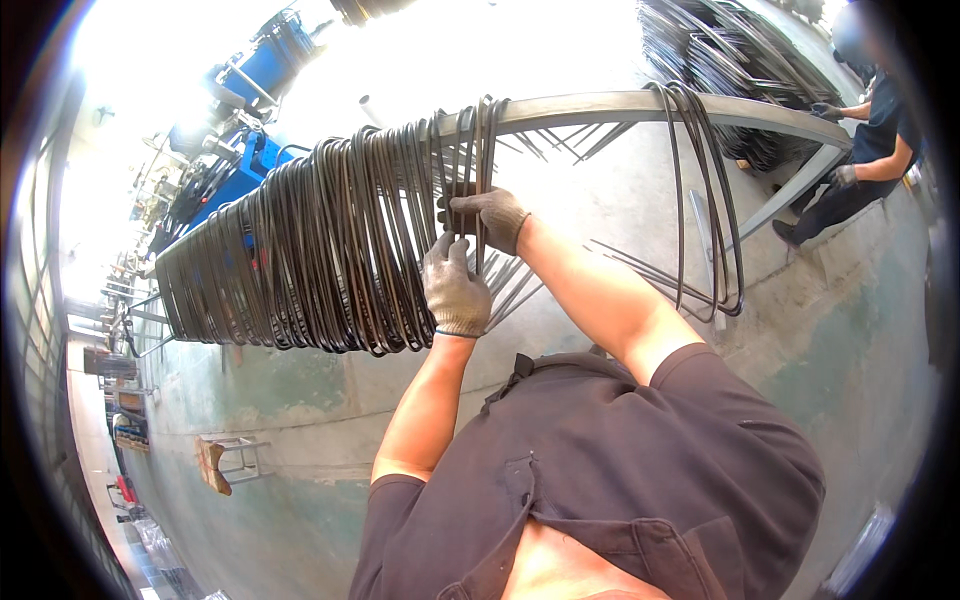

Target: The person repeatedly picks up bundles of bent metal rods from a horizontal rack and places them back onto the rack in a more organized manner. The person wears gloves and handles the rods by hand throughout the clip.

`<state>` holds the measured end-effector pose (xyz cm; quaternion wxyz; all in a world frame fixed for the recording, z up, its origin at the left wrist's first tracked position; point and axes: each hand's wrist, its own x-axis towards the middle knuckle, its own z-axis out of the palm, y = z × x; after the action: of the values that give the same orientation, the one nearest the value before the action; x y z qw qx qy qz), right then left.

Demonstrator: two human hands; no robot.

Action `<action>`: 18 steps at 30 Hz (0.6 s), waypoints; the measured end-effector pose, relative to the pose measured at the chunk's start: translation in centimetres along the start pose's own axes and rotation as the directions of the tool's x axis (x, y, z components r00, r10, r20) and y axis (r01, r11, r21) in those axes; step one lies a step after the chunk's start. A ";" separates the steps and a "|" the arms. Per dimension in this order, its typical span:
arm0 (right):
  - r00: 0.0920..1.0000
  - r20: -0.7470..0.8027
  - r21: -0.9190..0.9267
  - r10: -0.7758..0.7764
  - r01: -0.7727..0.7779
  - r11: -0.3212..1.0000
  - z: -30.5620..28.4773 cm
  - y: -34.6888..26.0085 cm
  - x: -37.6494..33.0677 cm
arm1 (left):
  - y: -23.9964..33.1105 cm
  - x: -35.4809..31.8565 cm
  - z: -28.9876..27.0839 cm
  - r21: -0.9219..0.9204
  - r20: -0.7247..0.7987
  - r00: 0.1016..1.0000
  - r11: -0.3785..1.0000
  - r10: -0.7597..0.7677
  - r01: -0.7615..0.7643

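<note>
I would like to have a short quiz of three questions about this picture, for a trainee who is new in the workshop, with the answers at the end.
1. True or false: the left hand and the right hand both wear gloves.
2. On the metal bar, where does the longer row of bent metal rods hang?
A) Mainly left of the hands
B) Mainly right of the hands
C) Equally on both sides
3. Fill in: the large machine panel beyond the rods is ____ in colour.

Key: 1. True; 2. A; 3. blue.
</note>
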<state>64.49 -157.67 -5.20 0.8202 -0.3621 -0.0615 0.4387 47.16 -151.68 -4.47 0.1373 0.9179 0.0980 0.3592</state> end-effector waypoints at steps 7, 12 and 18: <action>0.968 -0.241 -0.170 -0.069 0.028 0.985 2.3 -3.0 -0.2 | -1.5 0.3 -2.6 0.182 0.104 0.994 0.983 -0.035 0.016; 0.967 -0.224 -0.181 -0.121 0.080 0.980 -1.7 -10.3 -1.7 | -3.3 0.1 -2.4 0.243 0.162 0.985 0.970 -0.059 0.018; 0.954 -0.250 -0.216 -0.167 0.113 0.970 -6.0 -11.5 -11.4 | -3.5 -1.6 -2.9 0.130 0.148 0.989 0.991 -0.004 -0.016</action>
<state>67.84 -173.66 0.30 0.8096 -0.4930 -0.0199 0.3181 43.73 -148.27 -4.58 0.0826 0.9493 0.1081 0.2835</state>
